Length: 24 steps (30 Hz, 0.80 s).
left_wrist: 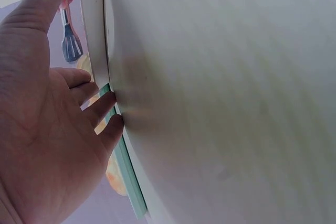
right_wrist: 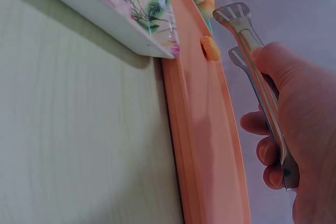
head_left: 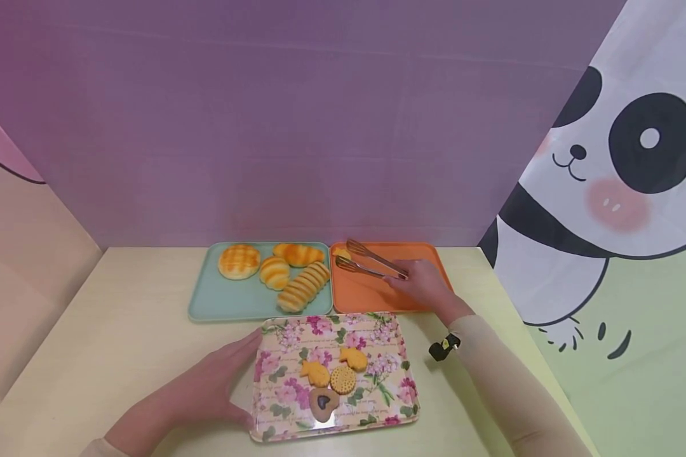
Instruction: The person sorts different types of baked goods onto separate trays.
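My right hand grips metal tongs over the orange tray, their slotted tips apart. Beneath the tips, at the tray's back left corner, lies a small yellow-orange cracker, partly hidden by the tongs in the head view. With thumb and fingers spread, my left hand rests along the left edge of a floral tray. On that tray sit two fish-shaped crackers, a round cracker with small holes, and a heart-shaped cookie with a dark centre.
Left of the orange tray, and right against it, stands a light blue-green tray. It carries a round bun and several other toy breads, including a long ridged one. A purple backdrop rises behind the table's back edge.
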Tool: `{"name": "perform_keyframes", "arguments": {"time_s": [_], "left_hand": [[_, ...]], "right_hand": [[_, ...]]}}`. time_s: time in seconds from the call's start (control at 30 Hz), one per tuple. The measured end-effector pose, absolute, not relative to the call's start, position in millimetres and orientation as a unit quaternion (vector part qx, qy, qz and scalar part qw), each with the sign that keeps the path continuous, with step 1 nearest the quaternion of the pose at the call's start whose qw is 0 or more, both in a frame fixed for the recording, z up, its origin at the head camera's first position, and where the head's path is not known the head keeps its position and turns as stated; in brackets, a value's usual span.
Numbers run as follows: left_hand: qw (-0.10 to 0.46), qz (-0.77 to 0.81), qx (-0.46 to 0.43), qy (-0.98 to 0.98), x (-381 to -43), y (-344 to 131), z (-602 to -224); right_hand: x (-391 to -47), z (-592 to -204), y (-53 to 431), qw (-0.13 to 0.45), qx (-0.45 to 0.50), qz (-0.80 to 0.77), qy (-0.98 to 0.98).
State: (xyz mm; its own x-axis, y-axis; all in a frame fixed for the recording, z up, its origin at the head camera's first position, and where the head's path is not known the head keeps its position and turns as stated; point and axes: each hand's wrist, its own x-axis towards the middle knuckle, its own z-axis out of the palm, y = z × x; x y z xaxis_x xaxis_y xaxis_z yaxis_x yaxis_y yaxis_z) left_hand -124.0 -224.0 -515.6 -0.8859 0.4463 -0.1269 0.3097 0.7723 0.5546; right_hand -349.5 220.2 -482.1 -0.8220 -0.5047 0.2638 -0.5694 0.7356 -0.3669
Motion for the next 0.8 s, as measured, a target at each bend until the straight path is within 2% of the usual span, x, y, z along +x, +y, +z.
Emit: {"name": "perform_keyframes", "arguments": {"time_s": [0.3, 0.8], "left_hand": [[0.125, 0.267, 0.206, 0.933, -125, -225, -518], [0.128, 0.274, 0.204, 0.931, -124, -224, -516]], "right_hand": [[-335, -483, 233, 0.062, 0.308, 0.206, -0.927], [-253, -470, 265, -0.033, 0.288, 0.234, -0.928]]}}
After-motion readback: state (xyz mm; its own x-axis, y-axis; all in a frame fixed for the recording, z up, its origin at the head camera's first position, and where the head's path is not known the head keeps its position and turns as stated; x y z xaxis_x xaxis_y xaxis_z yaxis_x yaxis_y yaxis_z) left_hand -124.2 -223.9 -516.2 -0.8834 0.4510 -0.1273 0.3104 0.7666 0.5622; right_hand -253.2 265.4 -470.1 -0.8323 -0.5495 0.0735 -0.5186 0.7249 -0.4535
